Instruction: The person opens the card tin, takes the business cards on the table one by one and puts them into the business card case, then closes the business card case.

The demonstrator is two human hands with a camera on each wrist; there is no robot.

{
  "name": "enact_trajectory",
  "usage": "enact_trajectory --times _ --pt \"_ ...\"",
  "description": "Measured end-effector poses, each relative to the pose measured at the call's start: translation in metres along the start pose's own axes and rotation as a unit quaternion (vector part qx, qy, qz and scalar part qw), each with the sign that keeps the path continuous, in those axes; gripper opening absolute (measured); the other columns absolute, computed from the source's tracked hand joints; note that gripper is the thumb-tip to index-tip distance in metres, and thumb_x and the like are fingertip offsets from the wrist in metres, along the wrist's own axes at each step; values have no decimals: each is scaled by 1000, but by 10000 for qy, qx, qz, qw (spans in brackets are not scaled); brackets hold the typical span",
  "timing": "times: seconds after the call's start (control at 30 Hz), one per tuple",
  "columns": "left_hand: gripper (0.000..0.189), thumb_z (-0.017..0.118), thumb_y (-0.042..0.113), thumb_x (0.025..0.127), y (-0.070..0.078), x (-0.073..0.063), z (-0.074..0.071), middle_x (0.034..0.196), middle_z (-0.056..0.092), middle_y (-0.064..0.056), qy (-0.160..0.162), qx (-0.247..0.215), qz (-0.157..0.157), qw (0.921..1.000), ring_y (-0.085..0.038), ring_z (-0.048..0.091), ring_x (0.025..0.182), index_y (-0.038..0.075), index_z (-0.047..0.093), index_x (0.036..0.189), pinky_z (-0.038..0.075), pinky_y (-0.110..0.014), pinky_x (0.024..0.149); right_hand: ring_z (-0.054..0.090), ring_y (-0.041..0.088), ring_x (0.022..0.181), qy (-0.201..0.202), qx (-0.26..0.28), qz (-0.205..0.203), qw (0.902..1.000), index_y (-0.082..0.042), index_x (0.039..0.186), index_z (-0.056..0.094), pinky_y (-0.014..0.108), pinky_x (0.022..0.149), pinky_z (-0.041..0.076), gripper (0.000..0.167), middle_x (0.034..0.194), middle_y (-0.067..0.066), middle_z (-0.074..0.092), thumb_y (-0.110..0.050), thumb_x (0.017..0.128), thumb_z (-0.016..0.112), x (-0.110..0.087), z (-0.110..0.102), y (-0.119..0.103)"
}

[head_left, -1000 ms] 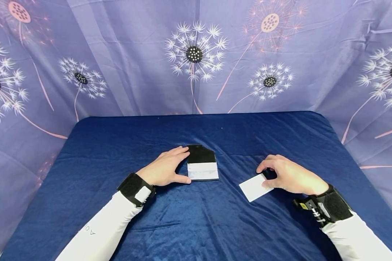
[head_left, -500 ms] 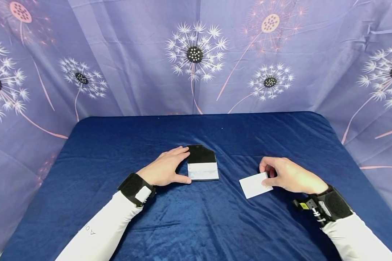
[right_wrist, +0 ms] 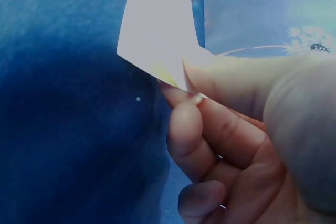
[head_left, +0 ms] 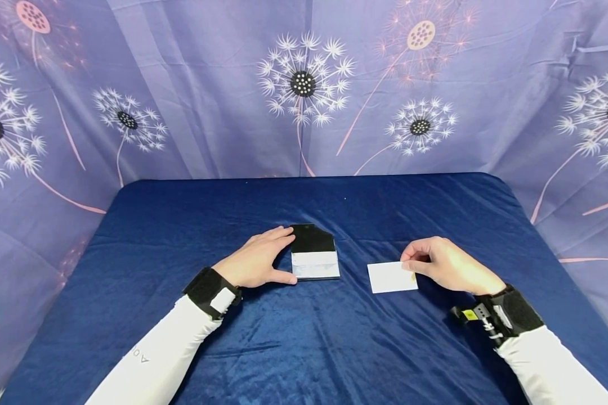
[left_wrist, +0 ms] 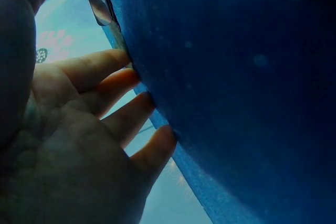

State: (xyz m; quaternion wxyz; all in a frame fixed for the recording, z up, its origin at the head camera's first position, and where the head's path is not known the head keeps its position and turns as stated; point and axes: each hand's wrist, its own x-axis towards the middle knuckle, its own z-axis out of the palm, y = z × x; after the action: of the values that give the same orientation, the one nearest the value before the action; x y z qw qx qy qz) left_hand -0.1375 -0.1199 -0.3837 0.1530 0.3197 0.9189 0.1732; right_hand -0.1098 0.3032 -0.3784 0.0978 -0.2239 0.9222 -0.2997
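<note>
An open card case (head_left: 315,266) lies mid-table, its black flap (head_left: 310,239) folded back and its silvery lower part facing up. Beside its left edge rests my left hand (head_left: 252,261), fingers extended at the far corner and thumb at the near one. The left wrist view shows these fingers loosely spread along the table, with part of the case (left_wrist: 97,4) at the top. To the right, my right hand (head_left: 443,265) pinches a white card (head_left: 389,278) between thumb and fingers at its right end. A small yellowish mark shows near the pinched end of the card (right_wrist: 155,22).
A dark blue cloth (head_left: 284,349) with soft wrinkles covers the table. Behind and at both sides hangs a purple curtain (head_left: 208,84) printed with dandelions. Between the case and the white card is a gap of bare cloth.
The white card has turned to lie nearly level with the case and moved slightly left. My right fingers have shifted to its upper right corner. The left hand and case stay put.
</note>
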Motion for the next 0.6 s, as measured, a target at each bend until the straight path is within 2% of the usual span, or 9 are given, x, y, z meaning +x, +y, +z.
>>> enact_trajectory --times 0.6 --pt "96 79 54 94 1 1 -1 173 28 -14 -6 -36 -10 10000 -33 21 161 2 38 164 24 -57 126 61 11 79 239 104 -39 9997 -16 107 77 27 72 49 11 93 -8 72 -11 106 67 9 -5 -5"
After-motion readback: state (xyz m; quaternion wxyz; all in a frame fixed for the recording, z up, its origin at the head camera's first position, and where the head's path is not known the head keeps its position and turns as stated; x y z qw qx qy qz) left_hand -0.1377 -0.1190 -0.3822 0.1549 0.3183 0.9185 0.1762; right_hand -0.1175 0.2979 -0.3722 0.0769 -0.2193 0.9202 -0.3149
